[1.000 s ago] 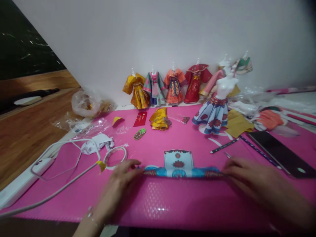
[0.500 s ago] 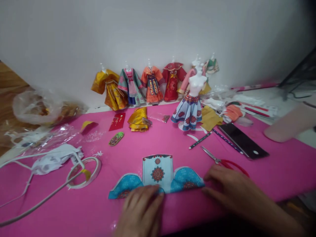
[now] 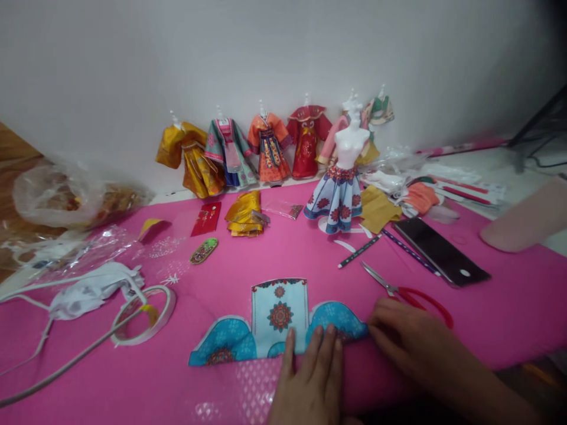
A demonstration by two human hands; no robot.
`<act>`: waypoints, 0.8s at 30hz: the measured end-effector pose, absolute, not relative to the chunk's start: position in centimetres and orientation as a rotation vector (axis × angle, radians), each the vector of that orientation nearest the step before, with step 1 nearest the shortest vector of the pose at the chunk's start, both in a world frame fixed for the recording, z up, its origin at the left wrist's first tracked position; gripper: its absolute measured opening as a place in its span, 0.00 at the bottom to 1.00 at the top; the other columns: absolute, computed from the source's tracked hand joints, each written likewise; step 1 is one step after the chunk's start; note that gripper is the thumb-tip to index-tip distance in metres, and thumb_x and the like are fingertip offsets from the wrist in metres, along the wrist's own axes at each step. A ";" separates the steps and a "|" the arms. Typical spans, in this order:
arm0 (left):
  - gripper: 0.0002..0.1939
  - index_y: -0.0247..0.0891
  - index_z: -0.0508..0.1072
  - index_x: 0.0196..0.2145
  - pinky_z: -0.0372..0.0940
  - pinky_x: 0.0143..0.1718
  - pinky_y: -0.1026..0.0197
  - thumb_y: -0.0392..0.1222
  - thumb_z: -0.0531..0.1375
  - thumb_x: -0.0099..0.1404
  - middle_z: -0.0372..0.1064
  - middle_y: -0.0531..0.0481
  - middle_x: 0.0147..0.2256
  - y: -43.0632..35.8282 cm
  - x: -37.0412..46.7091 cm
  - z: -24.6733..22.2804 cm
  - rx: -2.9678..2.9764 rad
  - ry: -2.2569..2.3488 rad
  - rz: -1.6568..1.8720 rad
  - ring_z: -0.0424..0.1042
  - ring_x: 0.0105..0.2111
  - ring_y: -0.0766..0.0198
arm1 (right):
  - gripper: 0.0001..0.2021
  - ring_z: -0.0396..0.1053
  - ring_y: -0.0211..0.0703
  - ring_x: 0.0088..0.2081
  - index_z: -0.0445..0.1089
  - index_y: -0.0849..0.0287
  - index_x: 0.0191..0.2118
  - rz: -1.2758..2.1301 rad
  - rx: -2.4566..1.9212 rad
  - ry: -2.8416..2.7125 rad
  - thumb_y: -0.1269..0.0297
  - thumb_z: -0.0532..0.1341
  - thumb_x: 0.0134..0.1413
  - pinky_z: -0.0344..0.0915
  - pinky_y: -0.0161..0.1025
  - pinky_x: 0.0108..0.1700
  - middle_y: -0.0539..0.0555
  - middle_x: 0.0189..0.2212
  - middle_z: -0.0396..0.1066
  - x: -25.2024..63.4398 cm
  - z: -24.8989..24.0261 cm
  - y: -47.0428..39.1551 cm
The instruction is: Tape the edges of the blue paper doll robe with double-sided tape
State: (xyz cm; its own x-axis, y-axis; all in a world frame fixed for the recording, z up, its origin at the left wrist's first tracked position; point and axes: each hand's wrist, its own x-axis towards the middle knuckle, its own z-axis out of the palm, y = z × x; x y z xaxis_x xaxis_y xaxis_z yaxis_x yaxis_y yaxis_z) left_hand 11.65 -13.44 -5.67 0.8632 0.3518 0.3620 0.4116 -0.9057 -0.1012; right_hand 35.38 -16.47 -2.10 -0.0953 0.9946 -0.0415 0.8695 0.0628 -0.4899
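A printed fabric piece [image 3: 280,298] lies on the pink table cover, with a pale blue middle panel, red flower medallions and a turquoise curved wing on each side. My left hand [image 3: 310,375] is open, palm down, its spread fingertips pressing the fabric's lower edge right of the middle. At the tip of the right wing, my right hand [image 3: 407,336] is closed, thumb and fingers pinching the fabric's corner. Just beyond that hand are red-handled scissors [image 3: 394,289], their blades slightly apart.
Behind stand a white doll bust [image 3: 349,144] in a flowered skirt and several dressed doll forms against the wall. A dark phone [image 3: 443,251] and pencils [image 3: 358,252] lie right. On the left are a tape roll [image 3: 166,313], a cable [image 3: 80,364] and white cloth [image 3: 95,292].
My left hand has moved right along the fabric's lower edge, and its fingers have spread. My right hand stays at the right tip. The view has shifted slightly.
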 end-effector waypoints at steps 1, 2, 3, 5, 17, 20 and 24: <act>0.38 0.31 0.71 0.59 0.67 0.53 0.45 0.67 0.54 0.67 0.75 0.37 0.56 -13.5 11.6 -5.8 -2.847 -0.594 -0.493 0.74 0.54 0.48 | 0.12 0.72 0.47 0.33 0.66 0.54 0.30 0.531 -1.885 -2.041 0.68 0.50 0.64 0.65 0.46 0.35 0.52 0.30 0.70 35.3 -2.2 -16.5; 0.37 0.32 0.72 0.58 0.68 0.52 0.44 0.67 0.55 0.67 0.75 0.37 0.55 -13.5 11.6 -5.9 -2.831 -0.596 -0.481 0.74 0.54 0.47 | 0.11 0.72 0.48 0.32 0.66 0.54 0.30 0.472 -1.896 -2.044 0.68 0.50 0.63 0.65 0.47 0.35 0.52 0.30 0.70 35.2 -2.4 -16.5; 0.36 0.32 0.72 0.58 0.68 0.52 0.44 0.65 0.56 0.67 0.75 0.37 0.55 -13.6 11.6 -5.9 -2.816 -0.605 -0.474 0.74 0.53 0.47 | 0.11 0.72 0.48 0.32 0.66 0.54 0.30 0.406 -1.910 -2.046 0.68 0.50 0.63 0.66 0.47 0.35 0.52 0.30 0.70 35.1 -2.5 -16.6; 0.34 0.31 0.72 0.58 0.69 0.51 0.44 0.62 0.59 0.67 0.75 0.36 0.55 -13.8 11.7 -6.1 -2.803 -0.631 -0.480 0.74 0.53 0.46 | 0.11 0.73 0.49 0.32 0.66 0.54 0.30 0.288 -1.943 -2.044 0.67 0.51 0.63 0.66 0.47 0.33 0.53 0.30 0.71 35.0 -2.7 -16.7; 0.18 0.33 0.73 0.55 0.71 0.48 0.49 0.38 0.53 0.72 0.77 0.43 0.53 -14.2 12.1 -6.3 -2.707 -0.710 -0.539 0.77 0.51 0.52 | 0.22 0.75 0.53 0.50 0.75 0.55 0.51 0.060 -1.377 -2.317 0.77 0.52 0.56 0.71 0.52 0.53 0.54 0.49 0.79 32.9 -1.0 -16.6; 0.17 0.36 0.73 0.54 0.67 0.55 0.48 0.40 0.52 0.74 0.78 0.45 0.53 -14.2 11.5 -5.9 -2.684 -0.713 -0.584 0.76 0.51 0.53 | 0.24 0.78 0.54 0.47 0.76 0.56 0.51 -0.078 -1.306 -2.420 0.77 0.53 0.51 0.75 0.53 0.49 0.53 0.49 0.79 32.7 -0.2 -16.4; 0.23 0.38 0.74 0.54 0.33 0.71 0.42 0.51 0.46 0.76 0.79 0.43 0.51 -14.1 8.7 -5.2 -2.631 -0.769 -0.598 0.76 0.51 0.52 | 0.22 0.80 0.58 0.44 0.77 0.54 0.49 -0.239 -1.219 -2.526 0.74 0.55 0.50 0.78 0.54 0.42 0.52 0.48 0.79 33.7 -0.8 -16.4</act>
State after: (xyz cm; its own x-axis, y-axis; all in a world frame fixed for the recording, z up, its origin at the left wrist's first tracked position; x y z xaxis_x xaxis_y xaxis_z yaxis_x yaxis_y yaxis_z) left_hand 8.68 -14.06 -5.23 0.7656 0.4290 0.4793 0.5699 -0.7980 -0.1960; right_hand 33.66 -16.44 -0.80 -0.5820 0.7294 0.3597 0.7839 0.6209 0.0094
